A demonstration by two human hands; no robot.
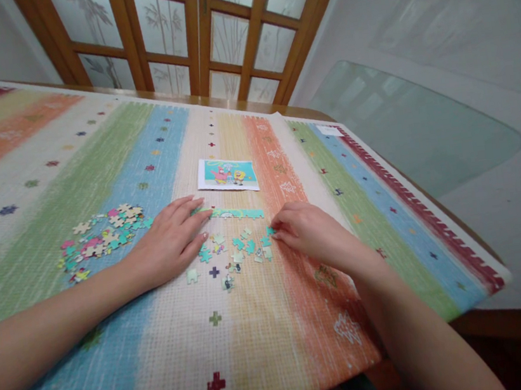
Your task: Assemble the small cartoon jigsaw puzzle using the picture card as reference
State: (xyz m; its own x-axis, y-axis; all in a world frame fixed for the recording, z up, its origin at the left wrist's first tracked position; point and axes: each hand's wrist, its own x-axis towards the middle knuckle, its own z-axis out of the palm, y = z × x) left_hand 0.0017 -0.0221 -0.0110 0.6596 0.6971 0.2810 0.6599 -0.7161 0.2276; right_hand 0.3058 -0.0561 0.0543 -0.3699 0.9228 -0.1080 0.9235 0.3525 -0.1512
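Observation:
My left hand (170, 239) lies flat on the striped mat (176, 353), fingers stretched out, its fingertips touching the left end of a joined teal strip of puzzle pieces (237, 213). My right hand (306, 230) rests to the right with fingers curled, pinching a teal puzzle piece (270, 231) at the edge of a small scatter of loose pieces (234, 253). A bigger heap of loose pieces (103, 238) lies left of my left hand. A cartoon reference picture (228, 174) sits just beyond the strip.
The mat covers a wooden table whose right edge (478, 320) runs diagonally. A glass tabletop (405, 125) stands at the right. Wood-framed frosted doors (200, 30) are behind the table.

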